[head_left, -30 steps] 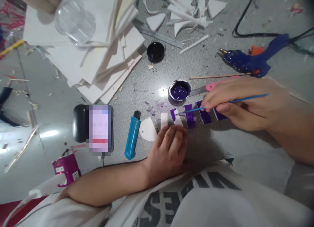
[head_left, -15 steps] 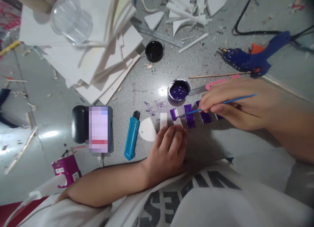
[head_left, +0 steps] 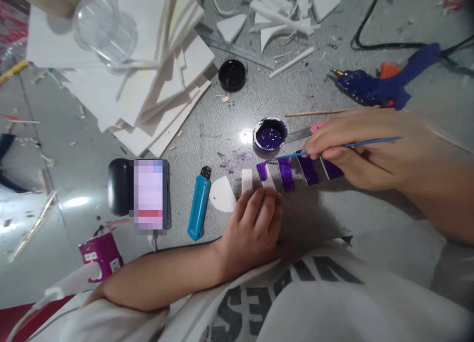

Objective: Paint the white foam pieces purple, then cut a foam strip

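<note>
My right hand pinches a thin blue paintbrush whose tip reaches a small white strip that is partly painted purple. To its right lie purple-painted strips, and to its left an unpainted white strip and a white half-round piece. My left hand rests on the table with curled fingertips pressed on the near end of the part-painted strip. A small pot of purple paint stands just behind the strips.
A blue lighter and a phone on a black object lie to the left. Stacked white foam sheets under a clear cup fill the back left. A black lid, a blue glue gun and foam scraps lie behind.
The brush tip has shifted up to the far end of the part-painted strip, and my right hand has lifted slightly away from the strips. My left hand has stayed put.
</note>
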### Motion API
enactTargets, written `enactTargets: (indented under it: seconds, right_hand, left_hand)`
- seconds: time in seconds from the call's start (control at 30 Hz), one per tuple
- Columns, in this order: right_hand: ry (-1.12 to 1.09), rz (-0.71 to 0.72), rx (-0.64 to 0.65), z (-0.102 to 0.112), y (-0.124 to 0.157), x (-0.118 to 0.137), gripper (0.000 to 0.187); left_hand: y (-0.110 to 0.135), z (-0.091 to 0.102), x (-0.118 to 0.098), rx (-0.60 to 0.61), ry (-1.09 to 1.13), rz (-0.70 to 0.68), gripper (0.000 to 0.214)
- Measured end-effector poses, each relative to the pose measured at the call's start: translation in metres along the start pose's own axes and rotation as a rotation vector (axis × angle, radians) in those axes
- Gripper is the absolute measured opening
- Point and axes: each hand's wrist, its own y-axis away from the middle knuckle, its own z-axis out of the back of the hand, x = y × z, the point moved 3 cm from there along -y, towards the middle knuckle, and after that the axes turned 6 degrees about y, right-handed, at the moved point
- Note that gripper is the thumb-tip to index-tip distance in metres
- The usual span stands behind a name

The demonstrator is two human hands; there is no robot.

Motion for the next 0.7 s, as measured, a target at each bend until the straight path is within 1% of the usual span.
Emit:
enactTargets:
  seconds: [0.1,0.17,0.23,0.3,0.4,0.47,0.53,0.6,0.7]
  right_hand:
    - [-0.037,-0.049,-0.066,0.0006,0.0011,-0.0011,0.02]
    - [-0.083,-0.037,-0.037,-0.0006,0.0005,-0.0014,0.023]
    - [-0.101,0.003,0.031,-0.0028,-0.0001,-0.0016,0.023]
    - [-0.083,0.016,0.047,-0.0039,0.0008,-0.0028,0.022]
    - [-0.038,-0.071,-0.068,-0.002,0.005,-0.0064,0.022]
    - [-0.052,-0.143,-0.127,-0.0009,0.0076,-0.0076,0.024]
    - [-0.095,-0.173,-0.135,-0.001,0.0083,-0.0069,0.026]
    - [-0.128,-0.174,-0.115,-0.0021,0.0075,-0.0054,0.027]
    - [-0.119,-0.184,-0.116,-0.0045,0.0069,-0.0045,0.027]
  left_hand:
    - [0.0001,-0.0004,-0.0001,-0.013,0.005,-0.003,0.083]
    - [-0.0006,0.0003,0.0002,-0.027,0.009,-0.001,0.082]
    - [-0.0017,0.0014,0.0005,-0.029,0.009,0.0,0.082]
    - [-0.0025,0.0023,0.0007,-0.017,0.001,-0.003,0.083]
    - [-0.0028,0.0032,0.0006,0.001,-0.008,-0.005,0.083]
    - [-0.0026,0.0034,0.0006,-0.004,-0.004,-0.002,0.083]
    - [-0.0022,0.003,0.0006,-0.008,-0.001,-0.002,0.082]
    - [-0.0018,0.0024,0.0006,-0.005,-0.005,-0.002,0.082]
    - [-0.0016,0.002,0.0006,0.002,-0.009,-0.004,0.082]
